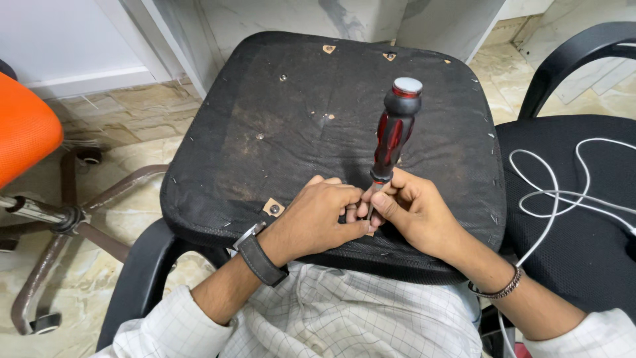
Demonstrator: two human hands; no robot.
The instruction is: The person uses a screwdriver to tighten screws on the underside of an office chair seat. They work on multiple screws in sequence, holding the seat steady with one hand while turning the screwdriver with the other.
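A red-and-black screwdriver (393, 132) is held upright near the near edge of an upturned black seat base (318, 106), which is rested across the lap. Its shaft is pinched low down by the fingers of the right hand (414, 209), just below the handle. The left hand (318, 215) is curled close against it, fingertips gathered around the tip. A white cable (563, 192) is seen lying on a black chair (576, 199) to the right, and an orange chair (23, 126) stands at far left.
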